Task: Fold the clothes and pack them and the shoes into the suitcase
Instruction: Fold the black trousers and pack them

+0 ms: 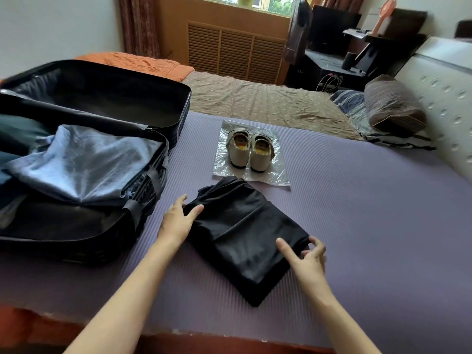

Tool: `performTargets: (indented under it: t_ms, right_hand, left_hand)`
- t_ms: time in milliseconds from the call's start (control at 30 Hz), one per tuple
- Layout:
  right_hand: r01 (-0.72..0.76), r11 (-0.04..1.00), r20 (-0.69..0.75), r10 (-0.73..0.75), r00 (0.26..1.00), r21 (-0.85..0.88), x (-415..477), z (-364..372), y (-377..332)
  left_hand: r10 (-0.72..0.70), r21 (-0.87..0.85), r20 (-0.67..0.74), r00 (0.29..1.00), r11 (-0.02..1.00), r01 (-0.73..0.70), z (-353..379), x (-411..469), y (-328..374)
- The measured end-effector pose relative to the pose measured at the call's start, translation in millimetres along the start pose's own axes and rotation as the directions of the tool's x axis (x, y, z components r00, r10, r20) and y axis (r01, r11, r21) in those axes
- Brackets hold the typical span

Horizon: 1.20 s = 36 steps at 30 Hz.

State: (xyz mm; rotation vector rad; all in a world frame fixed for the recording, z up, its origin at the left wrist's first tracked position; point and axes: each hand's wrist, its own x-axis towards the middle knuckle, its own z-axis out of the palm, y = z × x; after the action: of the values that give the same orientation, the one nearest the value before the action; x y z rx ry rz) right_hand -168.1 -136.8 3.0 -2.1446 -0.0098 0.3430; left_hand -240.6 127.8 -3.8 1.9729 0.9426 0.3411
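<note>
Lower centre of the frame: the left hand (177, 222) and right hand (307, 260) each pinch an edge of the folded black garment (242, 233) on a purple mat (370, 205). Open suitcase (180, 108) at left, shoes (250, 152) above.

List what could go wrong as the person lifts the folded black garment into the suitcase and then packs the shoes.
1. The left hand and right hand grip the black garment only at two opposite edges; lifted so, its folds may sag open.
2. The light blue garment lies rumpled in the suitcase; a stack on it may sit uneven.
3. The shoes stand unwrapped on a plastic sheet; packed bare, they might soil clothes.
</note>
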Motion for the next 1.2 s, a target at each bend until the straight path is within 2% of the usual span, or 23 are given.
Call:
performTargets:
  t_ms: [100,300,500,633,767,800,867,933,1000,1067,1200]
  right_hand:
    - [-0.016,0.993,0.086,0.006,0.996,0.115,-24,19,5]
    - [0.089,0.984,-0.027,-0.086,0.996,0.152,-31,10,4]
    - [0.071,0.986,-0.015,-0.070,0.997,0.151,-43,7,19]
    - [0.053,0.985,0.007,-0.055,0.998,0.164,-53,22,28]
    - [0.021,0.983,0.004,-0.022,1.000,0.182,-34,4,31]
    - [0.011,0.982,0.022,-0.016,1.000,0.187,-30,-2,30]
    - [-0.002,0.974,0.026,-0.004,1.000,0.225,-19,-11,25]
    - [0.010,0.967,-0.042,0.000,0.999,0.256,-1,-15,17]
    - [0.026,0.965,-0.108,0.003,0.994,0.262,22,-12,3]
    - [0.025,0.977,-0.162,0.009,0.987,0.212,45,-4,-14]
    - [-0.074,0.985,-0.196,0.105,0.975,0.158,77,14,-29]
  left_hand:
    - [0.007,0.095,-0.036,0.999,0.995,-0.003,5,16,2]
    - [-0.037,-0.002,-0.132,0.991,0.999,0.037,-2,9,-12]
    - [-0.041,-0.066,-0.036,0.998,0.997,0.038,-2,-4,-33]
    - [-0.138,-0.193,0.071,0.988,0.970,0.149,-13,-11,-42]
    - [-0.209,-0.228,0.212,0.955,0.939,0.256,-23,-37,-42]
    - [-0.194,-0.207,0.214,0.957,0.949,0.239,-23,-41,-41]
    - [-0.106,-0.109,0.118,0.987,0.987,0.119,-25,-38,-33]
    - [0.001,-0.016,-0.010,1.000,1.000,-0.002,-23,-27,-14]
    - [0.077,0.045,-0.067,0.995,0.996,-0.075,-14,-7,6]
    - [0.086,0.091,-0.057,0.995,0.993,-0.081,2,19,25]
    - [0.014,0.244,-0.020,1.000,0.970,-0.009,26,65,45]
